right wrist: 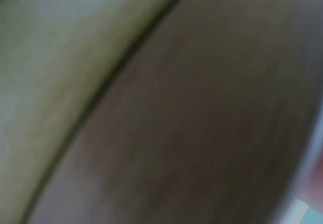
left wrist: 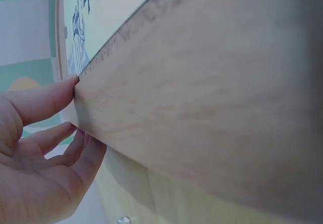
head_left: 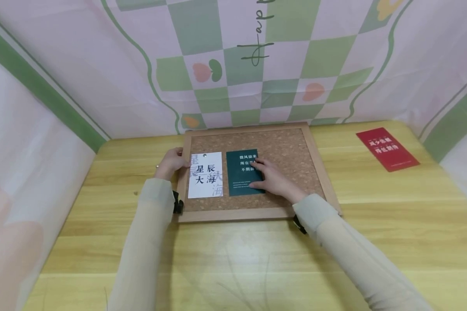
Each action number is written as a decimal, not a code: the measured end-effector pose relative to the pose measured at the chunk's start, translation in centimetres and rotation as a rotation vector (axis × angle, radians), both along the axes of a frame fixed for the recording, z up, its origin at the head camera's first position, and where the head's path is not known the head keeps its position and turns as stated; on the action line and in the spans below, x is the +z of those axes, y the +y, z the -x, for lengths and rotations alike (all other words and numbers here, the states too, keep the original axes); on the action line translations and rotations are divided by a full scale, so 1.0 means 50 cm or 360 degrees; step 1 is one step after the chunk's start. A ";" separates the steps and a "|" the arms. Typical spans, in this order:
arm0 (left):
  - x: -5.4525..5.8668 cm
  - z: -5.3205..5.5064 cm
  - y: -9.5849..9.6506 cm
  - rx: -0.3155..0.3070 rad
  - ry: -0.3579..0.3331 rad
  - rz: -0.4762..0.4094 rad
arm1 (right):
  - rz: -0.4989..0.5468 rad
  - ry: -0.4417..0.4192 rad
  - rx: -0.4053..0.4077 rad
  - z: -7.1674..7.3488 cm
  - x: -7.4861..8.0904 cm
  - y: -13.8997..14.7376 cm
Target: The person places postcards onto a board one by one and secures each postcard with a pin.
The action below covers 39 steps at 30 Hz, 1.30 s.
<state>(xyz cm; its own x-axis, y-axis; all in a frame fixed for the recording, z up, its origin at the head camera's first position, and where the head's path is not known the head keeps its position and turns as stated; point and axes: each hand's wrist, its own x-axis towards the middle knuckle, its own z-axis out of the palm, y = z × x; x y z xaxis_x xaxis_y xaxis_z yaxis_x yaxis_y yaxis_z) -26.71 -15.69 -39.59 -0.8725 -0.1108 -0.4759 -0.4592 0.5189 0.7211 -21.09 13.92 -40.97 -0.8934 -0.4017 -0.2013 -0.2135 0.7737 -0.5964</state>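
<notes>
- Head view: the left edge of the wood-framed cork board [head_left: 284,147] is gripped by the left hand [head_left: 169,164]; in the left wrist view, the frame is seen pinched between thumb and fingers.
- The dark green printed card [head_left: 241,177] is placed on the cork, touched by the right hand [head_left: 274,179], whose thumb and forefinger are spread wide on it.
- A white printed card [head_left: 205,190] is seen between both hands, just beside the left fingers; a small round pin [head_left: 205,155] is set at its top.
- A red printed card [head_left: 388,151] is laid on the wooden table [head_left: 233,259], well apart from the right fingers, to their right.
- In the blurred right wrist view, no finger contact can be made out.
</notes>
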 end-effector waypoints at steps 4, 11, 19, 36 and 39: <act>0.001 -0.001 -0.002 -0.0015 -0.0003 0.0001 | 0.0008 -0.0027 -0.0004 -0.001 0.001 0.002; 0.007 -0.007 -0.006 -0.0041 -0.0010 -0.0049 | 0.0030 -0.0035 0.0002 -0.002 0.000 0.003; 0.010 -0.012 -0.013 -0.0069 -0.0010 -0.0126 | 0.0029 -0.0029 0.0006 -0.002 -0.002 0.005; 0.023 -0.028 -0.041 -0.0391 0.0062 0.0183 | 0.0017 -0.0009 0.0029 0.003 -0.008 0.007; 0.029 -0.032 -0.046 -0.0444 0.0092 0.0270 | 0.0017 -0.0008 0.0027 0.002 -0.008 0.007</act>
<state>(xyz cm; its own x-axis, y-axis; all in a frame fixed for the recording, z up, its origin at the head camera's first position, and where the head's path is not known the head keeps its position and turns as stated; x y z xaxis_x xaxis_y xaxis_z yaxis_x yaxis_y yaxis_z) -25.11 -17.99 -38.14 -0.9053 0.0631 -0.4201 -0.2433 0.7338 0.6343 -21.21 14.26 -41.37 -0.8855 -0.4188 -0.2013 -0.2234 0.7635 -0.6059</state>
